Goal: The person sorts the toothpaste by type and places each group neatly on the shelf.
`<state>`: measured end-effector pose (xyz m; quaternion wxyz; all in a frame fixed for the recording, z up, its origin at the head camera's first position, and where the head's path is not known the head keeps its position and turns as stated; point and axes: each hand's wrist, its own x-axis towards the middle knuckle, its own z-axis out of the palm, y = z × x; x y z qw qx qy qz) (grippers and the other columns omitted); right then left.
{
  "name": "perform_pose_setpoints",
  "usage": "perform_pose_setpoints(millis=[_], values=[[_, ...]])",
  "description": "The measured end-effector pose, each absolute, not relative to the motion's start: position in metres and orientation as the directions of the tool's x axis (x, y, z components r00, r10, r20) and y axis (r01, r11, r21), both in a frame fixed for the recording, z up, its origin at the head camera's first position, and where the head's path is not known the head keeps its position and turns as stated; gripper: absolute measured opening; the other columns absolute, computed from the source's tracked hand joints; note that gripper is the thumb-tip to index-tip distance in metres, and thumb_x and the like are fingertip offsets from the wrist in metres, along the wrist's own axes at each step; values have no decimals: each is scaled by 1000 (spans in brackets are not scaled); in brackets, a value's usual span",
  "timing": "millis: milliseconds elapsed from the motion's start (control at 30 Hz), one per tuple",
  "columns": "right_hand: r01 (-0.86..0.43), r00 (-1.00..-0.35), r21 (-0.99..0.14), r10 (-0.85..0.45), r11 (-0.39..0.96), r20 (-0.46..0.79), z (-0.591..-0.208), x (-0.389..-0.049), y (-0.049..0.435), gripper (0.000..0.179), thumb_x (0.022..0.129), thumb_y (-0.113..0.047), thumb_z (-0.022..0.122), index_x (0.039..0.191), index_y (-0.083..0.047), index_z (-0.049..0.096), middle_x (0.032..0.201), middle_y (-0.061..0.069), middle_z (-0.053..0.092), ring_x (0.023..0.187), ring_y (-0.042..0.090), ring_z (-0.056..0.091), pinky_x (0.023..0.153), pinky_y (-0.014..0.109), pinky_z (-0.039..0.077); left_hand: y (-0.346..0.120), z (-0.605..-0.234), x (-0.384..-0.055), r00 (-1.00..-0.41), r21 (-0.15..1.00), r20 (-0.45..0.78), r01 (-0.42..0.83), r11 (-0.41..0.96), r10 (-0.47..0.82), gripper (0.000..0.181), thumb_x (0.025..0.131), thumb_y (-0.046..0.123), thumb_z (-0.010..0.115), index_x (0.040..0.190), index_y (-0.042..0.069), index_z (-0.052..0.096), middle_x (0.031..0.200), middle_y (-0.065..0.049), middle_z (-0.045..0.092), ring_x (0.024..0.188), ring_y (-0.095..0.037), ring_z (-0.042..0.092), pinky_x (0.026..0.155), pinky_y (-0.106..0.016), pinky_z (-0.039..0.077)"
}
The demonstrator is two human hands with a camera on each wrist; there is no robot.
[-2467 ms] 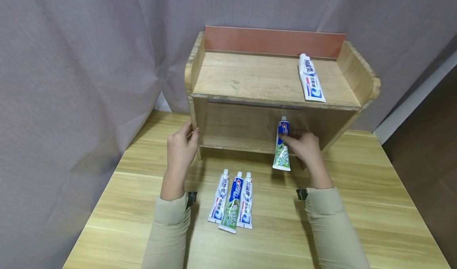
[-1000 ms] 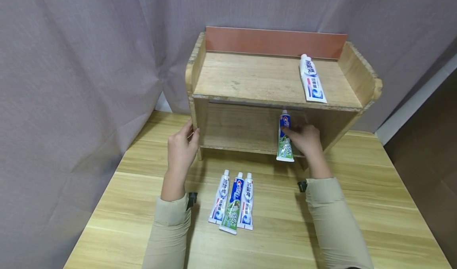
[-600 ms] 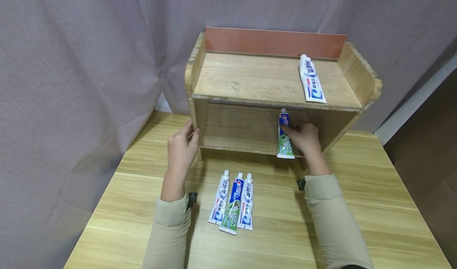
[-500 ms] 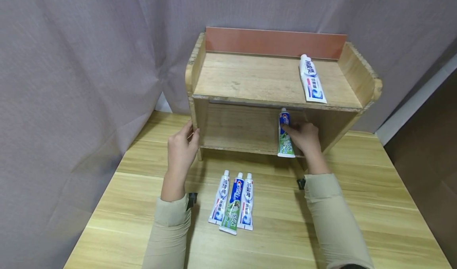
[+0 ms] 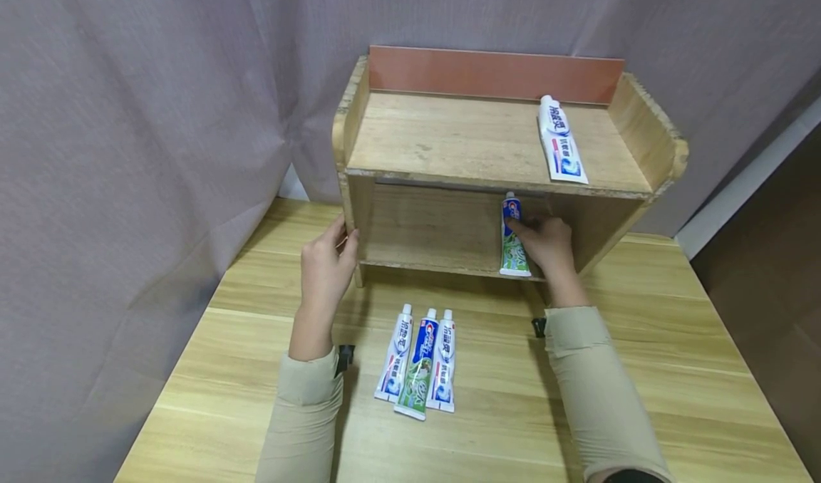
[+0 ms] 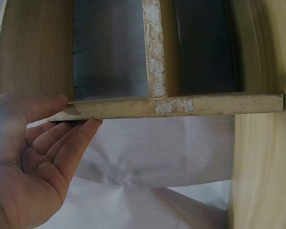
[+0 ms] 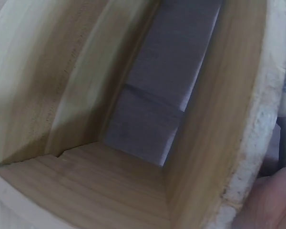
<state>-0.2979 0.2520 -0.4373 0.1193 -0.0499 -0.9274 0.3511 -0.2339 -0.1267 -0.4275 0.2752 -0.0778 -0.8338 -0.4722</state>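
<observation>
A blue and green toothpaste tube [image 5: 515, 251] is in my right hand [image 5: 547, 244], thumb across its front, at the right end of the lower shelf [image 5: 430, 226]. Its cap points to the back and its flat end lies near the shelf's front edge. My left hand [image 5: 328, 266] pinches the left side panel of the wooden rack [image 5: 351, 112]; the left wrist view shows the thumb and fingers on either side of that panel [image 6: 128, 107]. In the right wrist view only part of the right hand [image 7: 271, 202] shows, and the tube is mostly cut off.
A white toothpaste tube [image 5: 561, 141] lies on the upper shelf toward the right. On the table before the rack lie two white tubes [image 5: 394, 355] with a blue and green tube [image 5: 418, 369] between them. Grey curtain [image 5: 160, 148] hangs behind.
My right hand has moved the toothpaste tube back and slightly right, from in front of the lower shelf to over its front edge. The left hand has stayed on the side panel.
</observation>
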Motion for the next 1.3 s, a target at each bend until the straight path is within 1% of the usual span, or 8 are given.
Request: perform_pose_setpoints(millis=[167, 300, 400, 633, 867, 1000, 1300], values=[[23, -958, -680, 211, 732, 194, -444, -299, 251, 59, 90, -52, 69, 111, 4, 71, 106, 27, 71, 93, 42, 66, 87, 53, 57, -126, -428, -234, -839, 743, 529, 385, 547, -127, 34, 98, 8, 65, 131, -2, 64, 119, -23, 68, 105, -33, 71, 84, -28, 63], [20, -950, -696, 230, 718, 210, -450, -300, 250, 58, 90, -53, 68, 109, 2, 72, 100, 25, 71, 86, 38, 66, 80, 48, 58, -127, -428, -234, -836, 740, 534, 389, 548, -128, 33, 98, 8, 65, 130, -2, 64, 119, -23, 68, 105, -33, 71, 84, -28, 63], [15, -945, -702, 240, 712, 223, -452, -300, 249, 56, 91, -53, 68, 106, 1, 71, 98, 24, 71, 83, 37, 65, 75, 45, 57, -127, -427, -234, -832, 739, 539, 394, 546, -129, 32, 98, 8, 65, 129, -2, 65, 118, -24, 68, 105, -33, 71, 84, -28, 63], [-3, -934, -689, 245, 724, 262, -454, -298, 246, 55, 92, -54, 65, 99, 0, 70, 96, 24, 71, 88, 41, 63, 78, 50, 55, -127, -427, -234, -826, 733, 549, 401, 549, -130, 32, 98, 7, 65, 128, -2, 66, 117, -24, 69, 105, -33, 71, 84, -27, 63], [-12, -921, -688, 259, 726, 290, -457, -298, 246, 53, 91, -54, 66, 93, -1, 69, 92, 23, 70, 84, 38, 62, 70, 45, 52, -126, -426, -233, -833, 742, 538, 396, 541, -129, 32, 98, 7, 64, 129, -1, 65, 118, -23, 68, 105, -33, 70, 84, -25, 62], [-13, -916, -689, 267, 725, 298, -460, -299, 247, 51, 91, -54, 67, 92, -3, 69, 91, 22, 70, 82, 38, 62, 68, 43, 52, -126, -426, -233, -832, 742, 539, 396, 541, -130, 32, 98, 7, 65, 129, -1, 65, 119, -23, 68, 105, -33, 71, 84, -26, 62], [-18, -913, -686, 268, 727, 309, -463, -301, 248, 54, 90, -56, 66, 96, -3, 70, 94, 22, 71, 84, 37, 63, 71, 44, 53, -126, -426, -233, -834, 744, 535, 390, 542, -134, 33, 98, 8, 65, 130, -1, 65, 119, -24, 68, 105, -34, 71, 84, -27, 62]])
